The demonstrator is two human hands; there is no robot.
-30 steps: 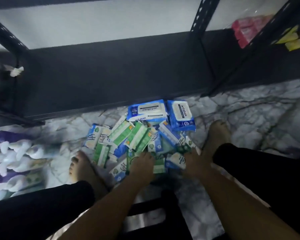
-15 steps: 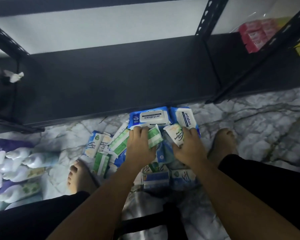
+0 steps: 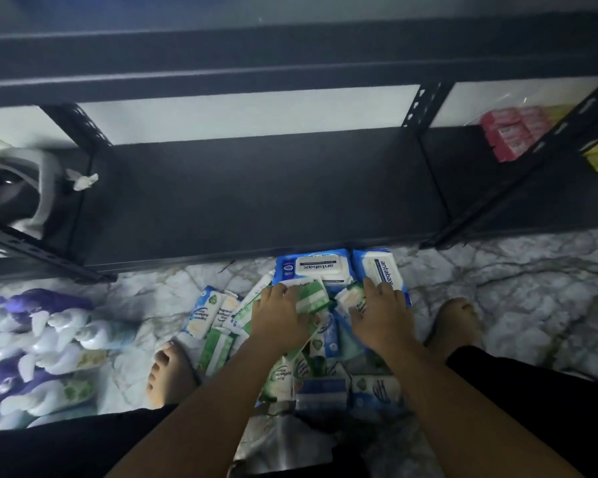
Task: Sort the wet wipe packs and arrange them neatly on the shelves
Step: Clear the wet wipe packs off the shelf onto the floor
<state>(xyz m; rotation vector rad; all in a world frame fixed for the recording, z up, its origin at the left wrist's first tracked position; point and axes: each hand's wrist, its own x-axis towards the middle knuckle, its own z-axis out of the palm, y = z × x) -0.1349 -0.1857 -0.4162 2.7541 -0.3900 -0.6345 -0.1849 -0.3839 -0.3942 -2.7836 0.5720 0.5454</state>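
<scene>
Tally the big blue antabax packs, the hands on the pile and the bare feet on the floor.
Big blue antabax packs: 2
Hands (left hand, right hand): 2
Bare feet: 2
Total: 6

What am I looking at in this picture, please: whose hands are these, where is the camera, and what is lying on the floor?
There is no machine here. A person wears one wide-angle camera on the head, looking forward and down, so you see their own arms. The left hand and right hand both rest on a pile of wet wipe packs on the marble floor. The left hand lies against a green-and-white pack, and the right hand's fingers touch a large blue pack. Whether either hand actually grips a pack cannot be told. Ahead is a dark shelf, presumably where the packs go. What look like bottles lie at the left, and red packs sit on the neighbouring shelf.
</scene>
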